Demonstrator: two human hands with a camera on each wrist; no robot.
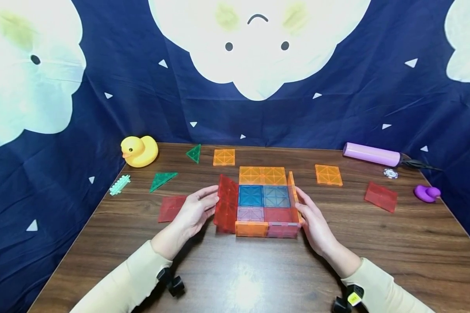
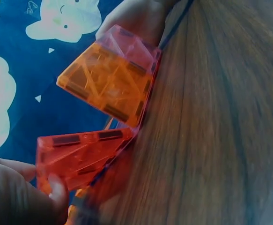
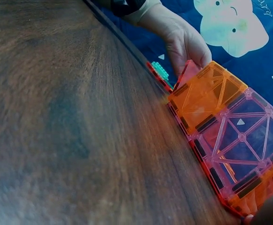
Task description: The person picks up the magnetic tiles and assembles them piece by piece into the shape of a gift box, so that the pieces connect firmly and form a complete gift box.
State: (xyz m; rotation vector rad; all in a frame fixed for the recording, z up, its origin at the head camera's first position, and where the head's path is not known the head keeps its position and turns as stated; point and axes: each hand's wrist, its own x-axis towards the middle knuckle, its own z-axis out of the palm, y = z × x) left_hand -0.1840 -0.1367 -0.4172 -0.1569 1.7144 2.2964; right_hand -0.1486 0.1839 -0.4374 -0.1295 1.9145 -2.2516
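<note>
A low open box of translucent magnetic tiles sits mid-table, its floor showing blue tiles (image 1: 251, 196), a clear tile and pinkish ones. The red tile panel (image 1: 226, 202) on its left side leans outward. My left hand (image 1: 197, 211) pinches that panel's outer edge; in the left wrist view the thumb (image 2: 57, 191) lies against its face. On the other side, my right hand (image 1: 313, 217) rests its extended fingers along the outside of the upright orange wall (image 1: 293, 195). An orange tile (image 3: 204, 98) and a pink tile (image 3: 241, 136) form the front wall.
Loose orange tiles (image 1: 224, 157), green triangles (image 1: 163, 181) and red tiles (image 1: 381, 197) lie around the box. At the back left sits a yellow duck (image 1: 139, 151). A lilac cylinder (image 1: 372, 154), a poker chip (image 1: 390, 173) and a purple duck (image 1: 427, 193) are at right.
</note>
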